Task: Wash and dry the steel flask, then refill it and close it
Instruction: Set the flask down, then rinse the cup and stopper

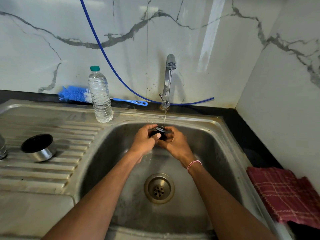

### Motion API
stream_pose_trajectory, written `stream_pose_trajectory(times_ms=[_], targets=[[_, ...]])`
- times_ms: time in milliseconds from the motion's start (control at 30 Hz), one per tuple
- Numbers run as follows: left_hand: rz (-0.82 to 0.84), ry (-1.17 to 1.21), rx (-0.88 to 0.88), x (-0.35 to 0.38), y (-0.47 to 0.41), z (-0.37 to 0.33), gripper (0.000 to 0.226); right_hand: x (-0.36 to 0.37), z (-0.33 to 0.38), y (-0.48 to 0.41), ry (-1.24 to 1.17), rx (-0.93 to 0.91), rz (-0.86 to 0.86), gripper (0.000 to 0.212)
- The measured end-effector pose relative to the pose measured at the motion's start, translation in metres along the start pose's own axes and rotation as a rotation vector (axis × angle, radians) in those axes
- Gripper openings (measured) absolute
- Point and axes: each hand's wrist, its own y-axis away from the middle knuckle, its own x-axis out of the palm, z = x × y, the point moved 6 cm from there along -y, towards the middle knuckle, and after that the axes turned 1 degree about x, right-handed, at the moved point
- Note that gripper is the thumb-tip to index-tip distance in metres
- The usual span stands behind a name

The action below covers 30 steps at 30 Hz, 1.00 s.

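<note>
Red checked cloth [284, 193]: one, lying crumpled at the lower right of the frame, on the sink's right rim.
Sink [216, 153]: one steel basin filling the lower middle, with one round drain [159, 188] sitting at its bottom.
Writing: an embossed mark is showing on the sink rim beside the bottle, too worn to read.
Steel cup lid [39, 148]: one, sitting mouth up on the ribbed draining board at mid left; its black inside is holding nothing that shows.
Steel flask [2, 148]: only a sliver of rounded steel is showing at the left edge, standing on the draining board.
Black stopper [160, 131]: one, with a steel ring, being held over the basin at the frame's centre, under the thin stream of water [165, 116].
Left hand [145, 139]: its fingers [150, 126] are curling round the stopper, thumb pressing on it.
Right hand [174, 142]: its fingers [170, 129] are curling round the stopper's other side.
Plastic bottle [100, 97]: one, green-capped, standing on the rim above centre left, holding clear water nearly to the neck.
Bottle brush [76, 95]: one, blue, lying behind the bottle on the black desk [242, 122].
Tap [168, 78]: one, running, at upper centre.
Blue hose [110, 63]: one, hanging down the marble wall, passing behind the tap.
</note>
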Motion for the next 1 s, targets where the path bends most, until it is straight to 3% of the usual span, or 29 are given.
stream_pose_trajectory(times_ms=[167,333,467,667,800,1000], targets=[[-0.034,-0.201,0.087,-0.002,0.000,-0.005,0.042,0.001,-0.005,-0.001,-0.125,0.087,-0.007,0.034],[-0.015,-0.341,0.201,0.000,0.000,-0.013,0.045,0.000,-0.004,-0.004,-0.242,0.105,-0.048,0.028],[0.019,-0.298,0.164,0.001,-0.003,-0.006,0.049,-0.004,-0.006,-0.002,-0.257,0.089,-0.090,0.026],[0.189,-0.236,0.103,0.005,-0.002,0.005,0.064,-0.015,-0.016,0.000,-0.357,0.233,-0.134,0.028],[0.201,-0.178,0.063,0.008,-0.002,0.007,0.061,-0.018,-0.016,0.000,-0.335,0.236,-0.150,0.011],[0.218,-0.204,0.013,0.010,-0.003,0.015,0.063,-0.011,-0.015,0.001,-0.318,0.249,-0.068,0.019]])
